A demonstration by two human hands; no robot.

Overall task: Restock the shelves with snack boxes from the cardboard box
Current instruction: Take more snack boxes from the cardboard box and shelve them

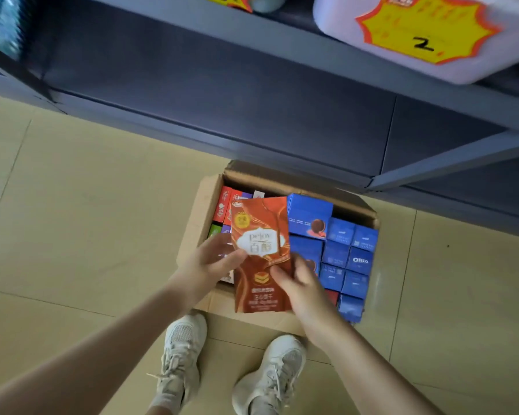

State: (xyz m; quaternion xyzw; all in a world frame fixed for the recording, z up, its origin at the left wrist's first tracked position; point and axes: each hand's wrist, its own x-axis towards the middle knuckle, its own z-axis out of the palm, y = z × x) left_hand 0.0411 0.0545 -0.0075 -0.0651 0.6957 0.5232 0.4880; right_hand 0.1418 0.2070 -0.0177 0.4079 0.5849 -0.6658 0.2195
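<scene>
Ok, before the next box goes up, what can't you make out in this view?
Head view:
- Cardboard box contents under the held orange Pejoy box: covered by it and both hands, left hand, right hand.
- Upper shelf stock: cut off by the top edge.
- Items top left: motion-blurred.

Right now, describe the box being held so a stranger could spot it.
Find the cardboard box on the floor below the grey shelves. Both hands hold a tall orange-brown Pejoy box above it, unlike the blue Oreo boxes alongside.
</scene>
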